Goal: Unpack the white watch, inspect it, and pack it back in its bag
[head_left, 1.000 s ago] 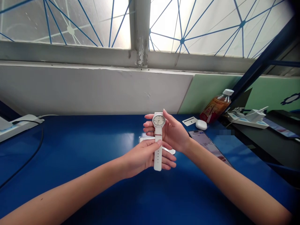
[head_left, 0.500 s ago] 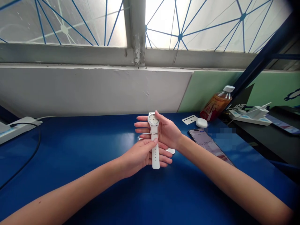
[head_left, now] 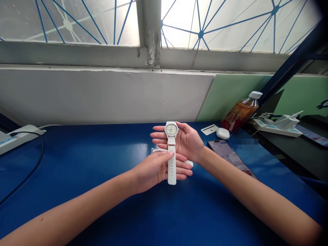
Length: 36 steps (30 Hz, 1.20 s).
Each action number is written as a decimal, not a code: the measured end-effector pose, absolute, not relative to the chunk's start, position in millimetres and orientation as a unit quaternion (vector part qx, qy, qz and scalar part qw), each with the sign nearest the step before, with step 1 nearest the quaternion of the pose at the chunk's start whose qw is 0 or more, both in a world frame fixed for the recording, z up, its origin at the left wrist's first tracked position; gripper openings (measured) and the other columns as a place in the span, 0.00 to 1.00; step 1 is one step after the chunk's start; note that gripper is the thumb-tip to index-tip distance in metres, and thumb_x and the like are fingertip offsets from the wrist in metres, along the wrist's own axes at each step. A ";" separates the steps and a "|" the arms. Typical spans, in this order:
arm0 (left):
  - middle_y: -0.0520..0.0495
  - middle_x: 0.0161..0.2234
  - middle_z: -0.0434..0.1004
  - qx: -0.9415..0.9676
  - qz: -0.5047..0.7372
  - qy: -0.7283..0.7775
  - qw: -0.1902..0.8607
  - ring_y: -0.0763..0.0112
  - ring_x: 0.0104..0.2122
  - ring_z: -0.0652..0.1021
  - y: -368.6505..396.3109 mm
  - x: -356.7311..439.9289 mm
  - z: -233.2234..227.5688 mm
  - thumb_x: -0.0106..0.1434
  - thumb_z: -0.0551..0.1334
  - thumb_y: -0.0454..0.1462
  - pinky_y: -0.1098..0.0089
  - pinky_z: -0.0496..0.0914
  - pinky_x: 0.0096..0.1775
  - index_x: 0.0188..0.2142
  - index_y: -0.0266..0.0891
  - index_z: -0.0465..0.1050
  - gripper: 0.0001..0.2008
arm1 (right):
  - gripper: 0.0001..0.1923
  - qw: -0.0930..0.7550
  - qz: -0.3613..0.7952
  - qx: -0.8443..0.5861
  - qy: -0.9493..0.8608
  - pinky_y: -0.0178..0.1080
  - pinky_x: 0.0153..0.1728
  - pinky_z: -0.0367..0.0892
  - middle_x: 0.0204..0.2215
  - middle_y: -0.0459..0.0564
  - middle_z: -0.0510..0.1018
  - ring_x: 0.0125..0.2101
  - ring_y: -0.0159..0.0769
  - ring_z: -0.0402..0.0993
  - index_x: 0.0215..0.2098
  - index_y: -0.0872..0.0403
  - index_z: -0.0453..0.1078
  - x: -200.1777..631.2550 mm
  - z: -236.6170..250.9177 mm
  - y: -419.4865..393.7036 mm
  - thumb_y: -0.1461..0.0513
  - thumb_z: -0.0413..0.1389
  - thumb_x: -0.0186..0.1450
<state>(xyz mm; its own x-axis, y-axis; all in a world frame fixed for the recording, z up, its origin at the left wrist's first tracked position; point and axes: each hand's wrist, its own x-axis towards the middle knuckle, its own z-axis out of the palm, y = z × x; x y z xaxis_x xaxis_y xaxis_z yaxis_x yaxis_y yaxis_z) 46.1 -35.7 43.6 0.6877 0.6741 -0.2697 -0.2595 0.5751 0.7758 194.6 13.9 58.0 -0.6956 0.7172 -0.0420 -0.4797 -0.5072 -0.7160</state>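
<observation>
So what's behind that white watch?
Behind the white watch: the right hand at the dial, and fingers of the left hand at the strap. Past them, something white peeks out; the rest is covered, so I can't identify it.

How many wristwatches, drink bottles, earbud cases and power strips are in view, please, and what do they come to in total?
Wristwatch: 1
Drink bottle: 1
Earbud case: 1
Power strips: 2
Total: 5

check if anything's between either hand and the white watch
Nothing visible stands between them. The left hand holds the watch by its strap, thumb in front and fingers behind; the right hand is open behind the watch's face.
</observation>
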 end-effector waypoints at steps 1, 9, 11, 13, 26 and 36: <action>0.30 0.43 0.79 0.369 0.275 0.280 0.842 0.55 0.42 0.81 -35.3 45.6 43.9 0.72 0.52 0.40 0.60 0.74 0.47 0.42 0.26 0.75 0.18 | 0.30 0.354 0.850 -0.171 -0.350 0.45 0.54 0.64 0.47 0.60 0.79 0.46 0.42 0.77 0.53 0.63 0.67 195.0 58.1 14.5 0.53 0.34 0.69; 0.28 0.44 0.78 0.382 0.265 0.299 0.833 0.55 0.42 0.81 -34.9 41.4 48.0 0.71 0.53 0.38 0.58 0.75 0.45 0.40 0.25 0.75 0.17 | 0.30 0.364 0.846 -0.157 -0.356 0.48 0.59 0.57 0.49 0.62 0.78 0.50 0.45 0.74 0.57 0.66 0.64 196.6 60.7 14.0 0.56 0.35 0.67; 0.29 0.42 0.79 0.382 0.275 0.314 0.824 0.56 0.40 0.82 -34.2 41.4 46.9 0.71 0.53 0.38 0.59 0.76 0.43 0.40 0.26 0.75 0.17 | 0.31 0.368 0.846 -0.152 -0.355 0.49 0.61 0.53 0.50 0.62 0.77 0.52 0.46 0.73 0.58 0.65 0.62 197.1 61.0 13.5 0.55 0.35 0.67; 0.30 0.41 0.79 0.383 0.285 0.325 0.817 0.57 0.38 0.82 -33.1 41.8 45.0 0.71 0.53 0.38 0.60 0.76 0.41 0.40 0.26 0.74 0.16 | 0.31 0.367 0.847 -0.149 -0.354 0.51 0.61 0.52 0.51 0.61 0.76 0.52 0.46 0.72 0.60 0.64 0.60 198.0 61.4 13.5 0.54 0.35 0.67; 0.31 0.37 0.80 0.392 0.266 0.324 0.819 0.61 0.33 0.82 -33.1 42.5 43.4 0.72 0.52 0.42 0.65 0.77 0.35 0.41 0.27 0.73 0.18 | 0.30 0.349 0.846 -0.159 -0.371 0.48 0.60 0.55 0.52 0.65 0.75 0.53 0.46 0.71 0.55 0.68 0.65 201.1 68.6 15.4 0.55 0.36 0.67; 0.37 0.37 0.79 0.426 0.287 0.336 0.789 0.64 0.34 0.81 -35.9 43.0 45.2 0.67 0.61 0.44 0.61 0.73 0.42 0.44 0.30 0.73 0.17 | 0.23 0.387 0.837 -0.176 -0.345 0.34 0.38 0.70 0.25 0.45 0.73 0.32 0.32 0.76 0.47 0.61 0.72 204.6 62.9 19.6 0.52 0.45 0.71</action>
<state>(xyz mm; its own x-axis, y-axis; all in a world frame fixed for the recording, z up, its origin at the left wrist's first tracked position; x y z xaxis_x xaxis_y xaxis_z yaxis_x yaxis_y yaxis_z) 43.0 -35.9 45.2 0.6094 0.7393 -0.2865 -0.1661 0.4724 0.8656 204.6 19.6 62.9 -0.6382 0.7694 -0.0274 -0.5269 -0.4624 -0.7131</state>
